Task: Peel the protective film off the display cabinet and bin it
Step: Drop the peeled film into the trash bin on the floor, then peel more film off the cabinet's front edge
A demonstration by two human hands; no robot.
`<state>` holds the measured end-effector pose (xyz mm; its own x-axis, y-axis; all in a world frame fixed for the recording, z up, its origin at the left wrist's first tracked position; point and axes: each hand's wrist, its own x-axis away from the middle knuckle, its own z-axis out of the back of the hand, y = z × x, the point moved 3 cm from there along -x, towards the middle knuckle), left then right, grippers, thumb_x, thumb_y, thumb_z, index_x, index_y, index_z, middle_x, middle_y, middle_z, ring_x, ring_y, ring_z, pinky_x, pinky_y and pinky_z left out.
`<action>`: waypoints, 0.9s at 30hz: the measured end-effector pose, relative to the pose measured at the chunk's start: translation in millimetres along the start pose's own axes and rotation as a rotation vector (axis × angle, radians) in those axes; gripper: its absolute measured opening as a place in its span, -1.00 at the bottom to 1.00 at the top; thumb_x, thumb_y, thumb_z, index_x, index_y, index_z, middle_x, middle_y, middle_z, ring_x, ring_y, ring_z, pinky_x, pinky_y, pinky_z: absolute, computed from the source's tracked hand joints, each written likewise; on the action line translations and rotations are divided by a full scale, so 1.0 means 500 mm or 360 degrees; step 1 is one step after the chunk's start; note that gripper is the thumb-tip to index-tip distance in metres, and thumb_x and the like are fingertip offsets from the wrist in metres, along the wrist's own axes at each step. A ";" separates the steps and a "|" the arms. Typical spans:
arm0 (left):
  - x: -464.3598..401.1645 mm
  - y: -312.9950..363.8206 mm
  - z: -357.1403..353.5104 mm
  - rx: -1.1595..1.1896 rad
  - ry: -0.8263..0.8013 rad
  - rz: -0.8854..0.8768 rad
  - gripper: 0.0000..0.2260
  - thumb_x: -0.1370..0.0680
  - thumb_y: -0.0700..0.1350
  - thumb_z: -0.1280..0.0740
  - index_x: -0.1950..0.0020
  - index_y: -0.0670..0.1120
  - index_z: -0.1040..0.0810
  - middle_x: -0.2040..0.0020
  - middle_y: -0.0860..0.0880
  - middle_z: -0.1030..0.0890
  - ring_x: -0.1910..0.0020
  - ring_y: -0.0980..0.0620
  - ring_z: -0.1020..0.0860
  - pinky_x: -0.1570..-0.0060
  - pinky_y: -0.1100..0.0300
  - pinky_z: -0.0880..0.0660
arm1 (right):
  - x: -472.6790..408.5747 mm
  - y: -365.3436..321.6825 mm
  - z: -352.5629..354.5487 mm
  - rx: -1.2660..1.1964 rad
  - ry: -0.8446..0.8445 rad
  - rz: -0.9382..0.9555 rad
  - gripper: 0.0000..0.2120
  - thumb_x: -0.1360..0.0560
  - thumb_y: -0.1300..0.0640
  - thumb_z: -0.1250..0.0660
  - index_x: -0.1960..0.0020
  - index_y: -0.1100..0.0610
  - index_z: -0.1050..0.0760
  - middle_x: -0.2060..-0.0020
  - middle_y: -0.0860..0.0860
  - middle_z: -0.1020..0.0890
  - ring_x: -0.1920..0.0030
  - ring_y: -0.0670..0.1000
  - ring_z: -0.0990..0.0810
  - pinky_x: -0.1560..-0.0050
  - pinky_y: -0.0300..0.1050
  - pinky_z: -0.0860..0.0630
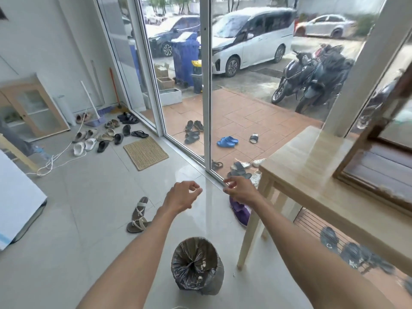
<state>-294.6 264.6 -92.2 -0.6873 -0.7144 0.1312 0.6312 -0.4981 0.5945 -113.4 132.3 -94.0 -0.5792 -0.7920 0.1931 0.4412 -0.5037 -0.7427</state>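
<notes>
My left hand point(181, 195) and my right hand point(239, 189) are stretched out side by side at arm's length, above and beyond the bin point(219, 275). Thumb and forefinger are pinched together on each hand. Between them only a faint glossy band shows, which looks like clear protective film point(213, 197) pulled taut; its edges are hard to make out. The bin is lined with a black bag and has a few white scraps inside. The wooden display cabinet point(379, 166) stands on a pale table point(312, 175) at the right, cut off by the frame.
Glass sliding doors point(206, 85) rise straight ahead, with a tiled porch, cars and motorbikes outside. Several shoes, a doormat point(146, 153) and a white cord lie on the floor to the left. A second glass-fronted cabinet point(33, 110) leans on the left wall. A white box point(17, 201) sits at the left.
</notes>
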 end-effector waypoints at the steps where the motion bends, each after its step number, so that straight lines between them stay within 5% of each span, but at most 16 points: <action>1: -0.001 0.028 0.019 0.0004 0.0007 -0.0035 -0.73 -0.57 0.18 -0.30 -0.15 0.07 -0.62 -0.18 0.11 -0.67 0.45 0.10 -0.68 0.30 0.26 -0.44 | 0.007 -0.013 0.026 0.0016 0.0028 0.0012 -0.65 -0.48 0.04 -0.41 -0.25 0.02 -0.58 -0.07 0.03 -0.68 0.09 0.00 -0.64 -0.11 -0.01 -0.59; 4: -0.009 0.123 0.057 -0.0020 -0.0022 -0.0181 -0.71 -0.55 0.19 -0.33 -0.15 0.07 -0.63 -0.15 0.11 -0.67 0.44 0.08 -0.68 0.26 0.17 -0.62 | 0.037 -0.033 0.110 0.0038 0.0154 0.0035 -0.65 -0.46 0.01 -0.42 -0.25 -0.07 -0.58 -0.09 0.00 -0.68 -0.01 0.01 -0.66 -0.16 0.06 -0.60; 8: -0.026 0.259 0.046 -0.0083 -0.0063 -0.0392 -0.71 -0.57 0.15 -0.35 -0.17 0.01 -0.62 -0.13 0.05 -0.68 0.45 0.12 -0.62 0.37 0.27 -0.54 | 0.104 -0.013 0.232 0.0027 0.0311 0.0001 -0.65 -0.49 0.03 -0.44 -0.27 -0.05 -0.57 -0.10 0.03 -0.66 -0.06 0.05 -0.64 -0.21 0.07 -0.56; 13: -0.028 0.427 -0.019 -0.0132 -0.0081 -0.0634 -0.76 -0.57 0.12 -0.37 -0.14 0.01 -0.63 -0.11 0.06 -0.68 0.26 0.03 -0.67 0.15 0.12 -0.61 | 0.194 0.059 0.379 0.0041 0.0510 -0.0111 -0.69 -0.49 0.05 -0.43 -0.23 0.00 -0.58 -0.05 0.05 -0.65 0.16 0.01 -0.63 0.04 -0.06 -0.60; 18: -0.001 0.573 -0.112 -0.0224 -0.0134 -0.0870 -0.77 -0.56 0.10 -0.38 -0.12 0.01 -0.66 -0.10 0.02 -0.71 0.17 0.02 -0.64 -0.01 0.06 -0.60 | 0.304 0.150 0.487 0.0100 0.0649 -0.0208 -0.69 -0.49 0.06 -0.42 -0.21 0.08 -0.59 -0.01 0.06 -0.67 0.04 0.08 -0.61 0.00 -0.04 -0.56; 22: 0.034 0.666 -0.186 -0.0205 -0.0220 -0.1002 -0.83 -0.57 0.09 -0.36 -0.07 0.06 -0.66 -0.09 0.08 -0.69 0.47 0.11 -0.60 0.22 0.15 -0.61 | 0.384 0.225 0.545 0.0120 0.0780 -0.0354 -0.69 -0.44 0.04 -0.42 -0.18 0.04 -0.61 0.02 0.01 -0.67 0.13 -0.02 -0.55 0.10 -0.11 -0.54; 24: 0.048 0.699 -0.222 -0.0239 -0.0264 -0.1069 -0.84 -0.57 0.11 -0.35 -0.06 0.10 -0.65 -0.09 0.09 -0.68 0.51 0.13 -0.60 0.36 0.29 -0.51 | 0.415 0.258 0.567 0.0137 0.0835 -0.0462 -0.71 -0.42 -0.01 -0.40 -0.13 -0.02 -0.62 0.02 -0.02 -0.70 0.16 -0.02 -0.56 0.04 -0.02 -0.59; 27: 0.061 0.745 -0.265 -0.0273 -0.0308 -0.1148 -0.84 -0.56 0.11 -0.34 -0.01 0.09 -0.66 -0.05 0.06 -0.69 0.46 0.05 -0.65 0.33 0.24 -0.53 | 0.451 0.291 0.600 0.0147 0.0941 -0.0567 -0.72 -0.44 -0.01 -0.39 -0.14 -0.05 -0.63 0.10 -0.09 -0.65 0.03 0.02 -0.62 -0.09 -0.02 -0.59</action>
<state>-32.7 -7.8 28.3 -0.9910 -0.0921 -0.0966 0.0382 -0.8891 0.4562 25.9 -222.9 33.8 -0.9639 -0.2658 0.0139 0.1965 -0.7460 -0.6363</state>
